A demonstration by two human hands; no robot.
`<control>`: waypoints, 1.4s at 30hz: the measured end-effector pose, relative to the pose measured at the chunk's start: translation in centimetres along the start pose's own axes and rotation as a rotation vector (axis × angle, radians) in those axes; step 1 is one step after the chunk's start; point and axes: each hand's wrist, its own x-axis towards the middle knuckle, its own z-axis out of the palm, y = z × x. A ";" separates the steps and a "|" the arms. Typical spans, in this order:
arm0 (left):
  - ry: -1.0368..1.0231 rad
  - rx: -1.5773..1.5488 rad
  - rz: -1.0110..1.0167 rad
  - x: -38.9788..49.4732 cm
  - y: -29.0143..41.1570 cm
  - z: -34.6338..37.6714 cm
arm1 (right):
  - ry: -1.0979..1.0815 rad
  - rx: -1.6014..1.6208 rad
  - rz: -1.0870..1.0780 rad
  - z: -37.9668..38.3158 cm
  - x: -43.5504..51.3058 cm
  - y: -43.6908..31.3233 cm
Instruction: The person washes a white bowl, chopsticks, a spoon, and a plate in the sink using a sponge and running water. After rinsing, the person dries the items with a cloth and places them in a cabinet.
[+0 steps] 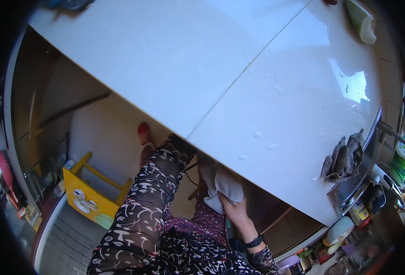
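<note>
In my right hand (236,210) is a crumpled white cloth (228,185), held just below the front edge of a white countertop (223,86). A dark watch sits on that wrist. My left arm (144,192), in a sheer black patterned sleeve, reaches to the counter's edge. The left hand itself is hidden there. Water drops dot the countertop. Toward its right end lies a bunched dark grey cloth (343,160), close to the sink (355,182).
A pale green melon-like piece (362,24) lies at the counter's far right. Below left stands a yellow stool (89,199). A red-slippered foot (144,133) rests on the floor. A light bowl (340,229) and bottles crowd the lower right.
</note>
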 end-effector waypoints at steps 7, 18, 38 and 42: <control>0.032 -0.097 -0.023 -0.7 2.6 -1.4 | -0.031 -0.080 -0.096 -3.9 -4.0 -2.1; 0.529 0.530 0.030 -18.3 12.3 -36.3 | 1.073 0.005 0.155 -7.8 -21.0 11.9; 0.139 0.720 -0.432 -21.0 12.8 -41.4 | 0.330 0.324 0.214 7.8 -15.8 0.9; -0.323 -0.147 -0.383 -20.2 18.4 -30.9 | 0.044 0.332 -0.105 8.7 -12.4 -9.6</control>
